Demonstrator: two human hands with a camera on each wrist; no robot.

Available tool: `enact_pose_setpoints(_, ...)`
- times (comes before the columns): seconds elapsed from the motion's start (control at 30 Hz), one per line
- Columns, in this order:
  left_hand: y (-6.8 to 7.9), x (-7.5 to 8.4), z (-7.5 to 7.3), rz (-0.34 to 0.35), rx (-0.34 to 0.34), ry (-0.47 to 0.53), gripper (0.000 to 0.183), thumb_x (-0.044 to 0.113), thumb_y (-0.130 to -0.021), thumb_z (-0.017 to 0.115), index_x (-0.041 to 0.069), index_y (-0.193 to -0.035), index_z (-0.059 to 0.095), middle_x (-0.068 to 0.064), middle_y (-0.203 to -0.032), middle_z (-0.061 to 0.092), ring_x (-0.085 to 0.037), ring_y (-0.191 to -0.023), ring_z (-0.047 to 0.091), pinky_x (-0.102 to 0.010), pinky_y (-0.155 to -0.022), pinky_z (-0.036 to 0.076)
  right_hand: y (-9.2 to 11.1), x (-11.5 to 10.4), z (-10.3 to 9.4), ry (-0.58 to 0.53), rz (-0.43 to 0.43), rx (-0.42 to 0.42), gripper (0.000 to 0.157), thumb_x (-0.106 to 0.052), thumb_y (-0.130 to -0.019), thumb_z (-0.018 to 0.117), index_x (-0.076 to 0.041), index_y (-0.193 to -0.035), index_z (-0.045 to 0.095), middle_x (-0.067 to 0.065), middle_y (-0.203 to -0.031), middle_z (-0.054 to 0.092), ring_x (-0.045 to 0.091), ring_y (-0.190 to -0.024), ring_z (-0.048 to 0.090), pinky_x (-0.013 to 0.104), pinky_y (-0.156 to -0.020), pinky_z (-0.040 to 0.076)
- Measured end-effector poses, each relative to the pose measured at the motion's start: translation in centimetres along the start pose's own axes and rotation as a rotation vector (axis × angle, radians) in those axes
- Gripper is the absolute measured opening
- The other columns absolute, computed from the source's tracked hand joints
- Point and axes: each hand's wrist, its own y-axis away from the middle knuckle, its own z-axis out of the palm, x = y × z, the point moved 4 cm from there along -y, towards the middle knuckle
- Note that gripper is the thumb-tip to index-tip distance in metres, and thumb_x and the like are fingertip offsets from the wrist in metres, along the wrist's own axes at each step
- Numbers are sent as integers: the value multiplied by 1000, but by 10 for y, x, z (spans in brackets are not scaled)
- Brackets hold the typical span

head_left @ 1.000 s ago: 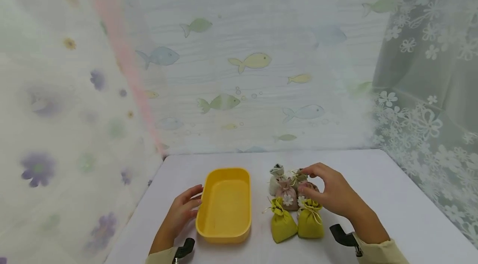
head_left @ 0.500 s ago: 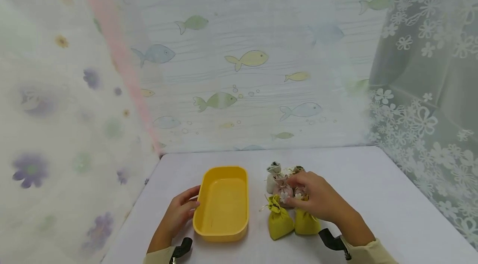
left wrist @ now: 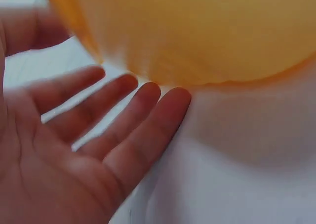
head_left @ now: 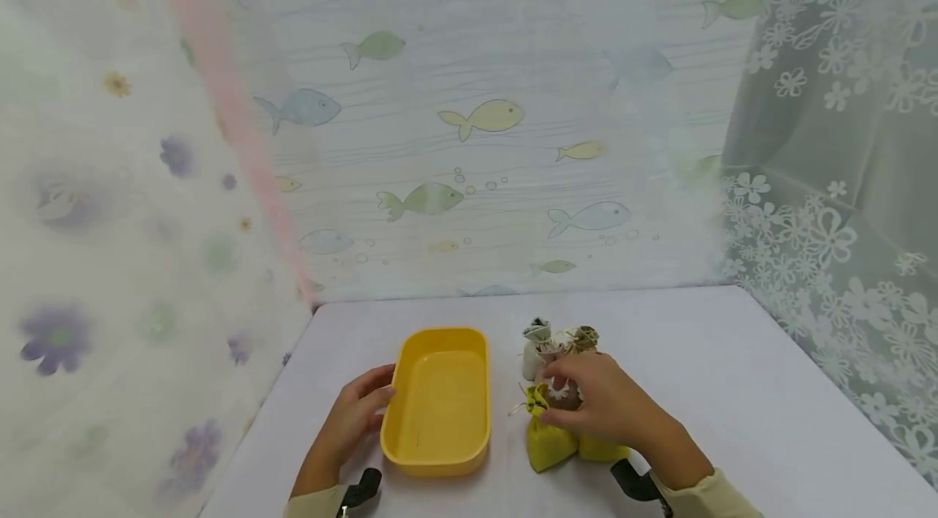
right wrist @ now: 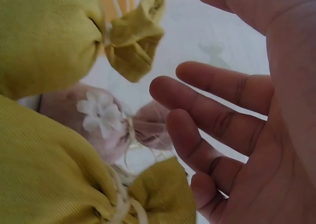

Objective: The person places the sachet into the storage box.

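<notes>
My left hand [head_left: 352,416] rests beside a yellow plastic tub [head_left: 436,469], its relaxed fingers right at the tub's left wall. In the left wrist view the fingertips [left wrist: 177,95] meet the tub's edge. Over on the right, my right hand [head_left: 611,400] reaches in above a group of small drawstring pouches. Its thumb and fingers are spread around the neck of the left yellow-green pouch [head_left: 550,445], with a gap showing in the right wrist view. A second yellow-green pouch [head_left: 602,450] is partly hidden under that hand. Behind them sits a pinkish pouch with a white flower [right wrist: 101,112].
A whitish pouch [head_left: 531,359] and a brownish pouch [head_left: 584,339] stand at the back of the group. The white table [head_left: 674,322] ends at a fish-print curtain [head_left: 506,176], with floral curtains on both sides.
My right hand has moved left and toward me, from the back pouches to the neck of the left yellow-green one. My left hand stays at the tub; the view shifts slightly.
</notes>
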Motion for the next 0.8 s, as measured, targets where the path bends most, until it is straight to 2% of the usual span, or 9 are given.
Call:
enact_pose_setpoints(0.13,-9,3,5,-32,74,-99,51,40,-101,65,20,-147,58,-9,-146,61,-24,-118,65,-41,-91,63,-1,1,7,55,49,-9,45,-55,-81,83,-29,-116,73,-17,-95,68,8,-91,61,46,-93,45)
enact_pose_setpoints(0.27,-14,7,10,-41,86,-110,51,39,-101,64,19,-148,58,-12,-146,61,-26,-116,66,-42,-88,64,-2,1,12,85,72,-20,48,-60,-80,82,-30,-116,74,-20,-93,67,7,-91,60,47,-89,44)
enact_pose_setpoints(0.47,-15,9,16,-44,50,-82,54,40,-100,67,18,-149,57,-13,-147,61,-25,-115,68,-42,-87,64,-3,1,18,98,79,5,40,-57,-80,84,-30,-105,68,-19,-92,67,6,-88,59,37,-83,46)
enact_pose_setpoints(0.63,-13,5,11,-45,20,-44,55,38,-100,69,15,-149,57,-15,-146,61,-27,-115,70,-44,-87,64,-3,-2,23,84,97,23,38,-53,-81,85,-30,-99,61,-19,-89,66,2,-81,57,33,-80,46)
enact_pose_setpoints(0.7,-13,4,9,-49,9,-32,56,38,-99,69,14,-148,57,-15,-146,61,-28,-115,70,-45,-87,64,-4,-4,24,91,114,16,45,-59,-81,83,-28,-107,64,-19,-91,67,2,-83,59,36,-84,47)
enact_pose_setpoints(0.8,-14,4,9,-46,-10,-23,58,41,-97,71,15,-148,58,-14,-145,63,-27,-113,71,-45,-87,64,-4,-3,25,130,154,0,64,-72,-78,76,-25,-120,65,-17,-97,68,4,-89,60,41,-86,46)
